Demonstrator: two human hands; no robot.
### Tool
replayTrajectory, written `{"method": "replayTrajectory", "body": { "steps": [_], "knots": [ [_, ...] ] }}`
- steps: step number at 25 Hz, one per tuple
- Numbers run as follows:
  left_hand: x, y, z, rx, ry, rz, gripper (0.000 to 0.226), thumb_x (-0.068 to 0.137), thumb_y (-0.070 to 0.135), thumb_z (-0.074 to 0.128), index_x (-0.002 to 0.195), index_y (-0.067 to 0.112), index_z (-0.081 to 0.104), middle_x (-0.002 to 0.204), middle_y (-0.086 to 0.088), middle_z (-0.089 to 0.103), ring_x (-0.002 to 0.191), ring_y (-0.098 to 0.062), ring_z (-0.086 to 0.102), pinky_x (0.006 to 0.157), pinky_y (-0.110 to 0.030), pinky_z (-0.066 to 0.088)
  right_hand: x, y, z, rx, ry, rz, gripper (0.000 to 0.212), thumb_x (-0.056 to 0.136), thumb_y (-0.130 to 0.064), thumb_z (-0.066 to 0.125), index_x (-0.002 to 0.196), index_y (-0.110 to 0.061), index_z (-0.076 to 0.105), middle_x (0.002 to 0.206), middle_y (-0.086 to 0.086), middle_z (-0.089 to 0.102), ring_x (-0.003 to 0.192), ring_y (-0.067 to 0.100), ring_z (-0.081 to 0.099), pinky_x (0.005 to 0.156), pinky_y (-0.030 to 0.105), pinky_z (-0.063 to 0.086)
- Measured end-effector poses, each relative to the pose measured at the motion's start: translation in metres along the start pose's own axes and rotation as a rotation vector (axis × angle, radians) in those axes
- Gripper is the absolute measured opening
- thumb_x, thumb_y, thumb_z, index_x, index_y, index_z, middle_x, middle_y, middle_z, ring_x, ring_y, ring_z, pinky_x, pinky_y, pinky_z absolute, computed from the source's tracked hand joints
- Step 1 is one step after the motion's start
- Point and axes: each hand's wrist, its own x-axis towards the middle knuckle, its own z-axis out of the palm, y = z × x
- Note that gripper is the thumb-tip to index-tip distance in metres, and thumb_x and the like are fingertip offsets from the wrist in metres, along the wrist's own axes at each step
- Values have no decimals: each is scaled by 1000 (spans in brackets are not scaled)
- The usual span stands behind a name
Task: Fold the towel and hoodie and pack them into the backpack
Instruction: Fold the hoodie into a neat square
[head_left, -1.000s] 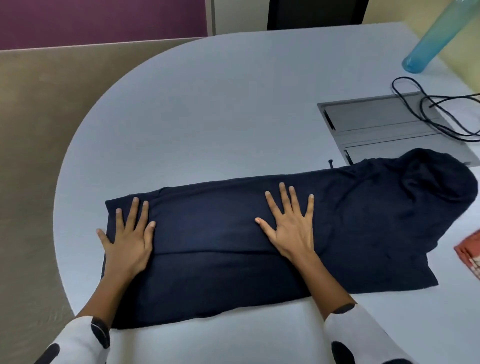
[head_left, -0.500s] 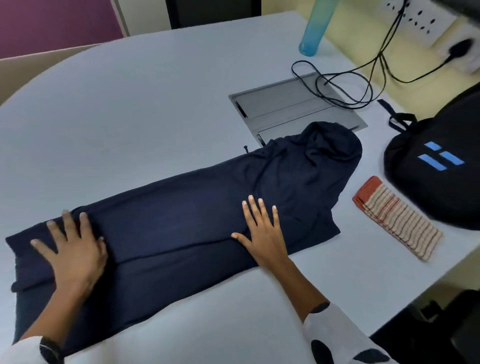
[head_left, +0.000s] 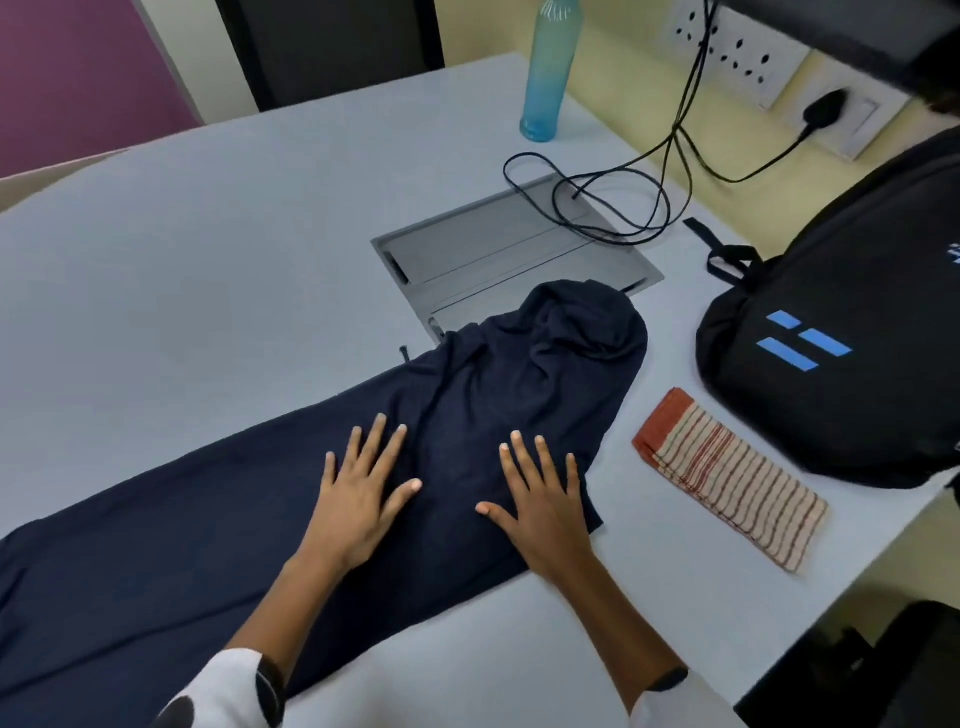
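Observation:
A dark navy hoodie (head_left: 218, 525) lies folded into a long strip across the grey table (head_left: 208, 249), its hood end toward the back right. My left hand (head_left: 358, 493) lies flat on it with fingers spread. My right hand (head_left: 540, 504) presses flat beside it, near the strip's right edge below the hood. A folded towel (head_left: 732, 478) with red and cream stripes rests on the table to the right of the hoodie. The black backpack (head_left: 841, 364) with blue bars stands at the right edge.
A grey cable hatch (head_left: 498, 249) is set in the table behind the hood, with black cables (head_left: 613, 202) looped over it up to wall sockets. A blue bottle (head_left: 545, 73) stands at the back. The table's edge runs close on the right.
Both hands have slid along the hoodie toward its hood end, the left one from the far end to the middle. The view has swung right, bringing towel and backpack closer.

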Motion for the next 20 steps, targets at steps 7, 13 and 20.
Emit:
{"method": "replayTrajectory", "body": {
  "steps": [7,13,20],
  "knots": [
    [16,26,17,215,-194,-163,99,45,88,-31,136,49,-29,145,13,-41,136,-17,-36,108,-59,-18,81,87,-79,646,410,323,29,89,-17,64,117,-12,63,117,8,55,109,24,54,97,35,45],
    [18,27,20,223,-179,-177,98,46,91,-29,136,51,-29,144,16,-43,134,-13,-40,96,-49,-35,157,144,-99,614,302,579,58,90,-21,63,141,-6,38,139,15,35,126,31,38,105,39,37],
    [18,29,17,207,-186,-171,99,45,91,-29,136,51,-28,146,14,-42,133,-13,-41,98,-51,-33,162,149,-108,652,277,555,24,93,-23,59,105,-3,60,122,16,49,112,29,48,92,33,39]
  ]
}}
